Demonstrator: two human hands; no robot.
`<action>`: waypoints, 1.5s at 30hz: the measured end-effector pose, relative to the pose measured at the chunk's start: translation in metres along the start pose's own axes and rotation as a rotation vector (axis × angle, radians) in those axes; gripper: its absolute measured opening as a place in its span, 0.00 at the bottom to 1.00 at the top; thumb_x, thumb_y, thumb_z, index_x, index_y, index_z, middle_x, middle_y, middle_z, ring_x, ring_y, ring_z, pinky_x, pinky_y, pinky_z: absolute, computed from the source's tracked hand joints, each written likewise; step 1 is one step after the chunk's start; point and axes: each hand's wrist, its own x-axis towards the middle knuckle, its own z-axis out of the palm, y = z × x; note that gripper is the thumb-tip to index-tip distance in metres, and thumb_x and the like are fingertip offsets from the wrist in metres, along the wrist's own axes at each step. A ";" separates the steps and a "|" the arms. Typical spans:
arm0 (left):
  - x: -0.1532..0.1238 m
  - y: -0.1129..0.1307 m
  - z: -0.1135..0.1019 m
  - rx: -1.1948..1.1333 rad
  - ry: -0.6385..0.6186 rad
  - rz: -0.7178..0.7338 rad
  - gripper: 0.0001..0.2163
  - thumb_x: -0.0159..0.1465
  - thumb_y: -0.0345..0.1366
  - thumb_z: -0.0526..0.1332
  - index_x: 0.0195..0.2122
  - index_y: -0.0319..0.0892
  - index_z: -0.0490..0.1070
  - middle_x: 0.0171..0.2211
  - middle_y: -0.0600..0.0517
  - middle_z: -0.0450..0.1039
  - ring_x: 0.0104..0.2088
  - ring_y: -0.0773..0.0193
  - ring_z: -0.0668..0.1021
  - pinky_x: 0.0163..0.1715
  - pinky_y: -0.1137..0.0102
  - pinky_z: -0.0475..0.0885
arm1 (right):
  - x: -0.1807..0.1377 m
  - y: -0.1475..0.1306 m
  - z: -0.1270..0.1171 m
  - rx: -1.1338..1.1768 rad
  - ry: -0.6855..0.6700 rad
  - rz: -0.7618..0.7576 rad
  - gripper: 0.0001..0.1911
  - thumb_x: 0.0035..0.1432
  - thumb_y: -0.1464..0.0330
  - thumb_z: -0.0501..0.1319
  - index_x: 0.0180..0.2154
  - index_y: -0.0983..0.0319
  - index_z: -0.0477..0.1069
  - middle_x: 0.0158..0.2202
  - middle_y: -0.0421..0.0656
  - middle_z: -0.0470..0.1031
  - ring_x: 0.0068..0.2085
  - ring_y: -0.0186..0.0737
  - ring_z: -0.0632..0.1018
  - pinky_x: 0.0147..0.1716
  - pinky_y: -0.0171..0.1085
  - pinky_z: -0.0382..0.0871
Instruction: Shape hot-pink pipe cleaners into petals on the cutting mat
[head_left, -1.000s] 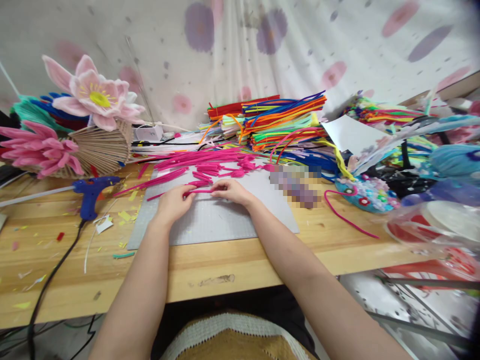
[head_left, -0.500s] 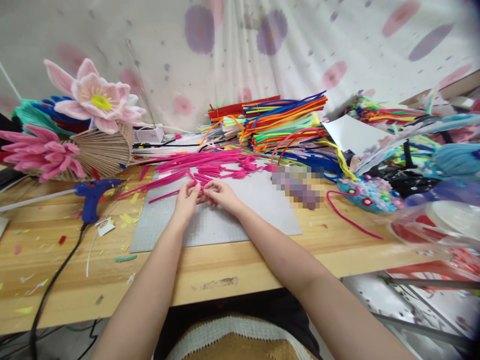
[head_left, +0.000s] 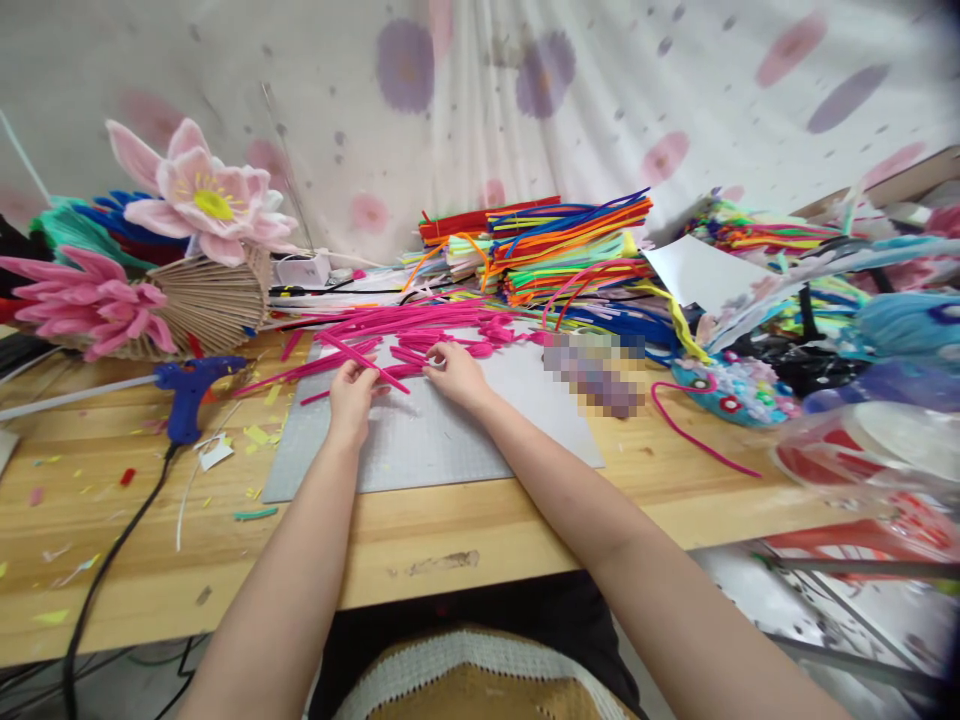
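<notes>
Pinched a pink pipe cleaner point(head_left: 391, 381) between thumb and fingers of the left hand point(head_left: 354, 395), slanted, with one end pointing toward the right hand point(head_left: 459, 375). Looked very light, soft and fuzzy, probably wire-cored: bendable, able to hold a curve, hardly slippery. Seemed easy to kink or flatten under a tight squeeze. Called for a gentle hold, near the middle for balance or close to an end for steering. Curled the right hand's fingers just beyond that free end; could not tell whether around anything. Had more pipe cleaners point(head_left: 405, 320) bunched past both hands, with a gray board point(head_left: 435, 450) below.
</notes>
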 end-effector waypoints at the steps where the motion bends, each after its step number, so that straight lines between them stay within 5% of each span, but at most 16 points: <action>1: 0.001 -0.001 0.000 -0.006 0.008 -0.009 0.12 0.42 0.34 0.61 0.30 0.39 0.67 0.24 0.56 0.67 0.23 0.70 0.72 0.24 0.73 0.69 | 0.002 -0.001 0.001 -0.033 -0.015 -0.016 0.08 0.48 0.68 0.60 0.34 0.60 0.70 0.35 0.45 0.71 0.37 0.40 0.71 0.38 0.39 0.64; 5: 0.001 -0.001 -0.001 -0.035 0.022 -0.044 0.10 0.42 0.32 0.60 0.27 0.39 0.66 0.21 0.58 0.66 0.21 0.71 0.71 0.25 0.72 0.70 | 0.010 -0.001 0.006 0.043 -0.044 -0.014 0.03 0.49 0.71 0.57 0.29 0.60 0.69 0.30 0.42 0.72 0.34 0.38 0.71 0.36 0.38 0.64; 9: 0.001 -0.001 0.001 -0.072 0.010 -0.058 0.07 0.43 0.31 0.59 0.25 0.39 0.63 0.19 0.58 0.65 0.22 0.71 0.71 0.29 0.70 0.71 | 0.016 0.004 -0.006 0.431 -0.105 0.138 0.01 0.47 0.72 0.57 0.26 0.62 0.65 0.26 0.39 0.71 0.27 0.32 0.70 0.28 0.33 0.64; 15: -0.006 -0.003 0.009 -0.031 -0.047 -0.064 0.09 0.43 0.32 0.61 0.26 0.39 0.65 0.21 0.57 0.67 0.23 0.70 0.72 0.27 0.71 0.71 | -0.003 0.009 -0.028 0.909 -0.195 0.233 0.10 0.42 0.67 0.62 0.28 0.62 0.63 0.28 0.40 0.74 0.25 0.28 0.71 0.22 0.28 0.62; 21: -0.013 -0.008 0.015 -0.003 -0.162 0.002 0.10 0.43 0.33 0.64 0.28 0.39 0.68 0.24 0.55 0.69 0.24 0.70 0.71 0.26 0.73 0.68 | -0.019 0.009 -0.020 0.953 -0.228 0.157 0.13 0.42 0.63 0.64 0.27 0.63 0.64 0.23 0.38 0.72 0.21 0.26 0.67 0.19 0.27 0.60; 28: -0.013 -0.015 0.019 0.001 -0.174 -0.009 0.08 0.44 0.33 0.63 0.26 0.38 0.69 0.23 0.55 0.69 0.23 0.71 0.70 0.25 0.74 0.67 | -0.015 0.000 -0.008 1.031 -0.088 0.140 0.13 0.40 0.64 0.65 0.28 0.62 0.66 0.24 0.35 0.68 0.24 0.27 0.68 0.21 0.27 0.62; 38: -0.016 -0.015 0.024 0.003 -0.204 -0.094 0.09 0.44 0.34 0.63 0.26 0.36 0.70 0.22 0.54 0.70 0.21 0.70 0.71 0.25 0.72 0.68 | -0.014 -0.003 0.009 1.195 -0.117 0.060 0.15 0.39 0.68 0.65 0.31 0.61 0.63 0.29 0.36 0.71 0.31 0.30 0.73 0.35 0.34 0.70; 45: -0.015 -0.017 0.025 0.041 -0.177 -0.082 0.09 0.45 0.35 0.63 0.26 0.36 0.70 0.21 0.54 0.69 0.20 0.70 0.70 0.24 0.72 0.68 | -0.009 -0.003 0.008 1.041 0.115 0.014 0.10 0.43 0.70 0.58 0.31 0.60 0.62 0.27 0.35 0.65 0.27 0.28 0.70 0.30 0.34 0.70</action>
